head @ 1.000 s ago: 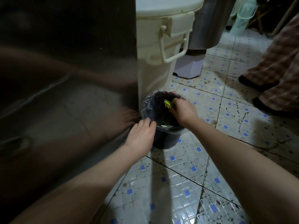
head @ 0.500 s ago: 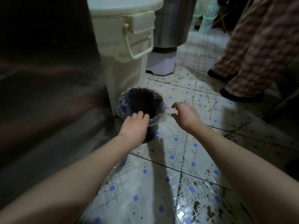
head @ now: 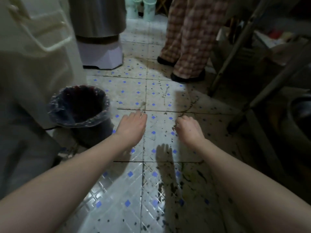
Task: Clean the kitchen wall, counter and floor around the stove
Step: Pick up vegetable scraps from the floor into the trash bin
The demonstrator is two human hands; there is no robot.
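The tiled floor (head: pixel 156 98) is white with small blue squares and is spotted with dark dirt and scraps, thickest at the lower right. A small dark bin (head: pixel 79 106) lined with a clear plastic bag stands at the left. My left hand (head: pixel 132 126) hovers over the floor just right of the bin, palm down, fingers loosely apart, holding nothing. My right hand (head: pixel 189 128) is beside it, farther right, fingers curled downward over the dirty tile; nothing shows in it.
A large cream plastic container (head: pixel 33 56) with a handle stands at the left behind the bin. A steel pot on a pale stand (head: pixel 101 52) is behind it. Another person in plaid trousers (head: pixel 186 39) stands ahead. A metal rack frame (head: pixel 252 73) is at the right.
My left hand has come off the bin's rim and moved right. My right hand dropped a yellow-green scrap into the bin, then moved away right. The view has swung right.
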